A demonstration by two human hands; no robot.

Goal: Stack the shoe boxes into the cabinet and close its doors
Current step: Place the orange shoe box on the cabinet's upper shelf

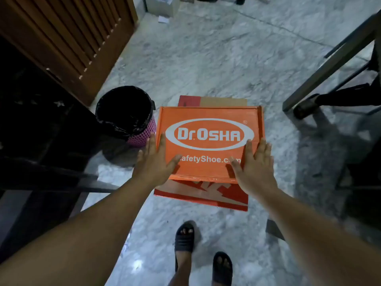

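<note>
An orange shoe box (210,139) printed "Dr.OSHA" lies on top of a red and brown shoe box (202,193) on the marble floor. My left hand (154,162) reaches to the orange box's near left corner, fingers straight, thumb over the lid. My right hand (254,164) is at the near right corner, fingers straight and spread. Neither hand curls round the box. At the left, the cabinet's brown slatted door (68,42) stands swung outward, and the cabinet interior (31,124) beside it is dark.
A pink mesh waste bin (127,114) with a black liner stands right beside the boxes on the left. A dark table leg (329,65) and chair parts stand at the right. My feet in dark sandals (204,250) are just behind the boxes.
</note>
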